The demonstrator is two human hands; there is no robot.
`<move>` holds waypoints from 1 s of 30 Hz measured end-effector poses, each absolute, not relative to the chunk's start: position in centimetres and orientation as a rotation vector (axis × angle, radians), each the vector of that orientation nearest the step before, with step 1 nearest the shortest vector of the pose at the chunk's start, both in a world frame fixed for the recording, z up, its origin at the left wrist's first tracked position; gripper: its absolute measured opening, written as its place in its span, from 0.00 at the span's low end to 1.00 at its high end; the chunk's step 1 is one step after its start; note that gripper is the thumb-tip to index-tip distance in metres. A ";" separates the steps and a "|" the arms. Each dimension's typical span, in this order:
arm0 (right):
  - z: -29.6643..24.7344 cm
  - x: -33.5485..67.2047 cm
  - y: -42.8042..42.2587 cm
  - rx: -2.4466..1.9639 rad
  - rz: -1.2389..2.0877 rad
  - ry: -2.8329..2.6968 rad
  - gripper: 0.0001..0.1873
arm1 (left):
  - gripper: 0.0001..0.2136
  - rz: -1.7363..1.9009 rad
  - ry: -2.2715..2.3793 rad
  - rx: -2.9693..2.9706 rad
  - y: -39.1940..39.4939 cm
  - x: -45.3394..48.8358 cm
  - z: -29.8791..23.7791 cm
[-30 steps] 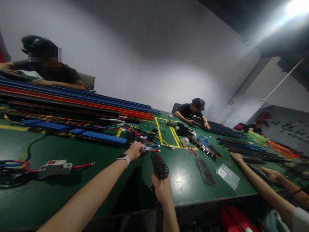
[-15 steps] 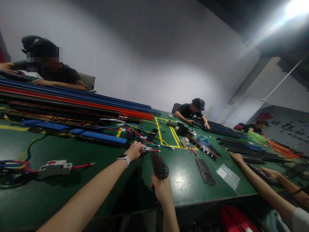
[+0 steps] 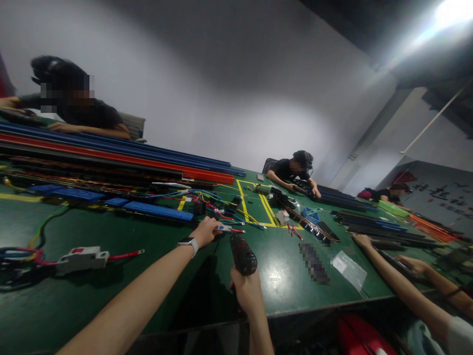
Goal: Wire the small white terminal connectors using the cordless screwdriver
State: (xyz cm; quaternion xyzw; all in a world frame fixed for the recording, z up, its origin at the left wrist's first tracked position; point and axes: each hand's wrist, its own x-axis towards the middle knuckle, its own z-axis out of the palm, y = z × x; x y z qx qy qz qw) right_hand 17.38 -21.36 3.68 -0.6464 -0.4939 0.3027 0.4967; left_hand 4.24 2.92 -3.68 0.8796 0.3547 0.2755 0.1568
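- The left hand is stretched far out over the green table. Its fingers are closed on a small part with red wires sticking out of it.
- The small part lies flat on the table, near the middle. The hand seems to press it down so it does not slide.
- The right hand is wrapped tight around the handle of a dark drill.
- The drill stands up from the fist, close to the near edge of the table. Its tip leans toward the small part but looks apart from it. It seems to be held this way so the tip lines up with the part.
- A watch sits on the left wrist.
- A white switch box with a red wire lies off to the left, well apart from both hands.
- Long red and blue rails lie side by side along the far left of the table, out of the way.
- Another person's arm reaches onto the table from the right, beside a clear bag.
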 end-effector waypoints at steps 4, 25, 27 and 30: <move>3.6 17.4 -21.4 -1.552 0.734 -1.194 0.06 | 0.13 0.796 1.014 2.531 2.9 4.2 -3.7; 2.4 17.8 -21.1 -1.538 0.756 -1.192 0.05 | 0.13 0.798 1.020 2.536 2.6 4.2 -3.4; 2.2 17.8 -21.1 -1.541 0.749 -1.188 0.04 | 0.13 0.804 1.018 2.531 2.7 4.2 -3.5; 2.2 17.9 -21.1 -1.546 0.745 -1.188 0.05 | 0.13 0.812 1.015 2.528 2.8 4.2 -3.7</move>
